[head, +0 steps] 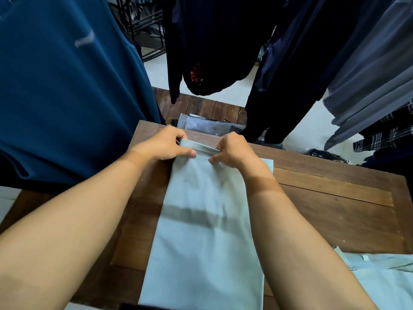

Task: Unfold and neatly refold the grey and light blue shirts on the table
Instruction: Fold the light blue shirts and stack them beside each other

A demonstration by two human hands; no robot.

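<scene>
Both hands are at the far end of a pale grey-blue shirt [202, 238] that's laid out in a long narrow strip down the middle of the wooden table [330, 198]. The left hand [164, 144] and right hand [232, 149] each have their fingers curled closed on the top edge of the fabric, pinching it so that edge is rolled up a bit off the table, hands close together with a short stretch of cloth between them. A second light shirt [386, 280] sits at the near right corner of the table, partly cut off by the frame, well apart from the one being handled. It's pretty crowded around here: a big teal blue garment [64, 90] hangs right at the left side and covers the table's left edge, dark navy clothes [223, 41] hang over the far side, and grey ones [375, 70] plus a plaid piece [388, 133] hang on the right. Just past the table's far edge there's some plastic-wrapped stuff [205, 125] lying on a lower wooden surface, can't tell what's in it.
</scene>
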